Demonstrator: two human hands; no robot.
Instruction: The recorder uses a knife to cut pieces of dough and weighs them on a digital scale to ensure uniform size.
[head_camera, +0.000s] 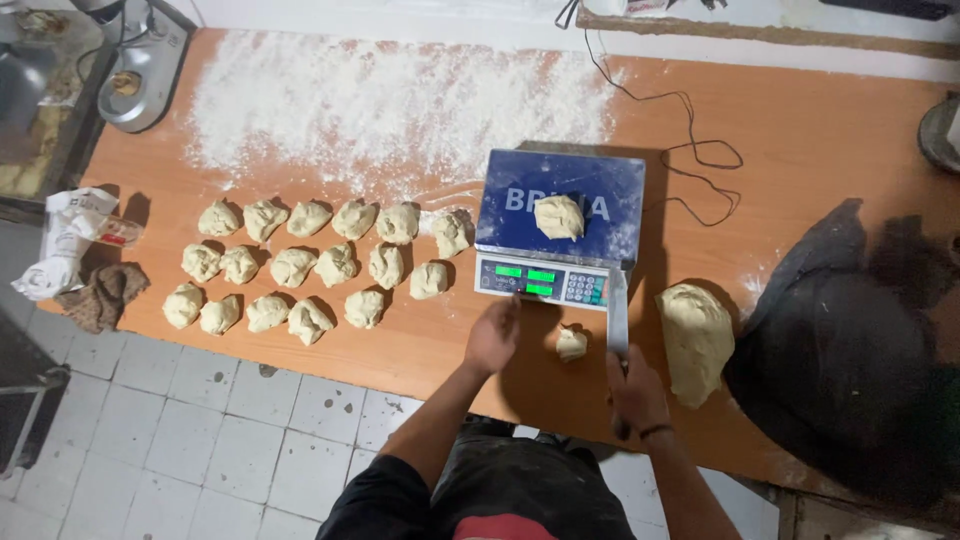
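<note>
A blue electronic scale (560, 228) stands on the wooden table (800, 150) with one dough piece (559, 216) on its platform. My left hand (494, 338) hovers empty, fingers apart, just below the scale's display. My right hand (635, 390) grips a long flat metal scraper (617, 318), its blade pointing up beside the scale. A small dough scrap (571, 343) lies between my hands. A big dough lump (696, 340) sits right of the scraper. Several portioned dough pieces (320, 265) lie in three rows to the left.
Flour (400, 100) is spread over the table's far side. A black cable (690, 140) runs from the scale. A dark cloth (850, 340) covers the right end. A crumpled bag (70, 240) and a brown rag (105, 295) sit at the left edge, a metal machine (140, 60) behind.
</note>
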